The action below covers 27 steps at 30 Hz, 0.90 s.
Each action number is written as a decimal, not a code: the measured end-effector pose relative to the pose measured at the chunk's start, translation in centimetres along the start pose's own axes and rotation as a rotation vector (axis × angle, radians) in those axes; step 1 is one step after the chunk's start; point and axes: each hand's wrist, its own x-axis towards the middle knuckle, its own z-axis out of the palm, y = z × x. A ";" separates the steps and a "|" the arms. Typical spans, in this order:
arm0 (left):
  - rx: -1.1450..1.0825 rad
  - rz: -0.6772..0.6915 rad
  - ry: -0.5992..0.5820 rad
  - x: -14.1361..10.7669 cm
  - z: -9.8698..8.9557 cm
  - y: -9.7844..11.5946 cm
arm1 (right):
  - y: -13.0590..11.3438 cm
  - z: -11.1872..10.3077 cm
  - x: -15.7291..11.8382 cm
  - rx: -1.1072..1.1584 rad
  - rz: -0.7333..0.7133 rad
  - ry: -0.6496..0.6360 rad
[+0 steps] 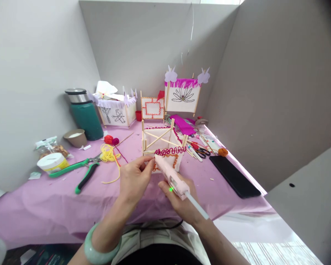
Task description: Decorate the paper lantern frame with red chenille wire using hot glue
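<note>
My right hand (180, 197) is wrapped round a pale pink glue gun (169, 173) with a green light on; a glue stick (197, 207) sticks out of its back end. The gun's nozzle points at the near side of a small lantern frame (160, 138) of wooden sticks and white panels. Dark red wavy yarn (171, 151) runs along the frame's upper edge, with an orange yarn shape below it. At the near left corner, the thumb and forefinger of my left hand (136, 176) are pinched together close to the nozzle; what they hold is too small to make out.
Pliers with green handles (84, 176), yellow yarn (107, 152) and a white tub (53, 163) lie left. A teal bottle (86, 119) stands behind. At right are a black phone (234, 176) and scissors (202, 151). Decorated lanterns (183, 101) stand at the back, before grey partitions.
</note>
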 end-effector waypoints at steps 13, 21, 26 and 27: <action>-0.012 0.001 0.016 0.1 0.3 0.1 | 0.1 -0.1 0.0 0.039 0.032 0.013; -0.001 -0.003 -0.001 0.0 0.3 -0.1 | 0.2 0.3 0.5 0.034 0.042 0.022; -0.001 -0.021 -0.006 0.0 0.3 -0.1 | 0.3 0.4 0.4 0.074 0.068 0.020; -0.002 -0.025 -0.008 0.0 0.3 -0.1 | 0.3 0.3 0.4 0.077 0.069 0.025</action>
